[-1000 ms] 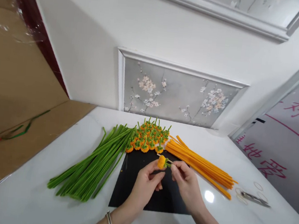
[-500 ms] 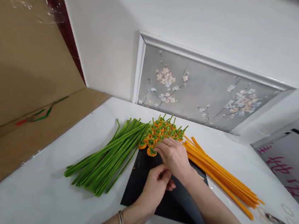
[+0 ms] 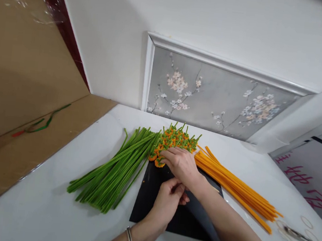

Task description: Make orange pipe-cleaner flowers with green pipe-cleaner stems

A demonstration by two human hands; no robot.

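A cluster of small orange pumpkin-like pieces with green stems, made of fuzzy pipe cleaners, stands on the table at the back. My right hand reaches over its front edge. Its fingers are closed at the nearest orange pumpkin-like piece and hide part of its green top. Just below, my left hand hovers over the black mat with thumb and fingers pressed together. Whatever may be between those fingers is hidden.
Green pipe cleaners lie in a bundle on the left, orange pipe cleaners on the right. Pliers or scissors and thin rubber bands sit far right. Cardboard borders the left; a framed floral panel stands behind.
My right hand has shifted slightly left, and the front pumpkin-like piece has moved left with it, closer to its neighbour. My left hand has stayed nearly still.
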